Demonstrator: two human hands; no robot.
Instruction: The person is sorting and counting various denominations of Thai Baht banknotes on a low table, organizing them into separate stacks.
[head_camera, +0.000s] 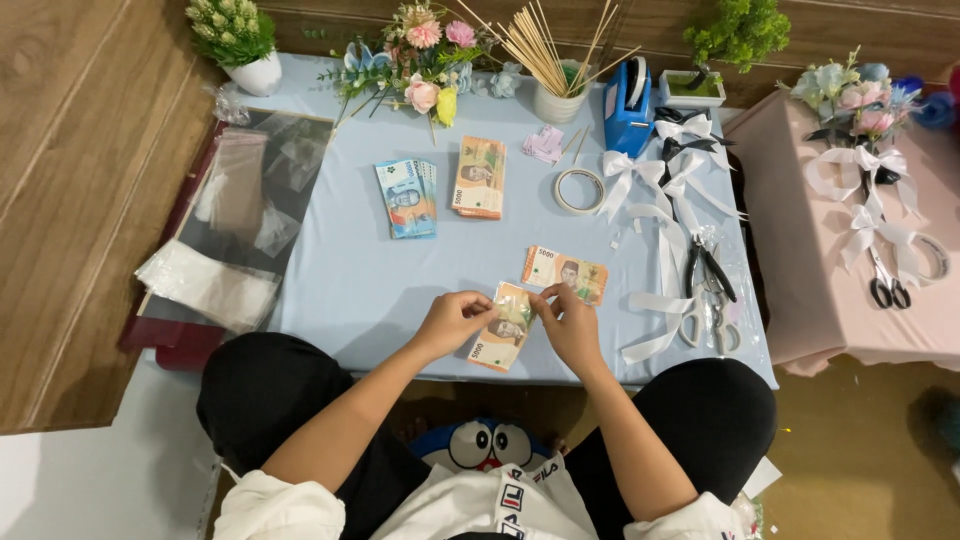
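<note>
Both hands, left hand (452, 320) and right hand (568, 322), pinch a tan paper banknote (503, 328) near the low table's (340, 280) pale blue cloth front edge; I note wood-plank floor (70, 200) left, pink-covered table (800, 270) right.

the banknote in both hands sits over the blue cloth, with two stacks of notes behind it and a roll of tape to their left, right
Not quite: the head view shows the roll of tape to the right of the two stacks. Both hands, left hand and right hand, do hold the banknote over the blue cloth.
</note>
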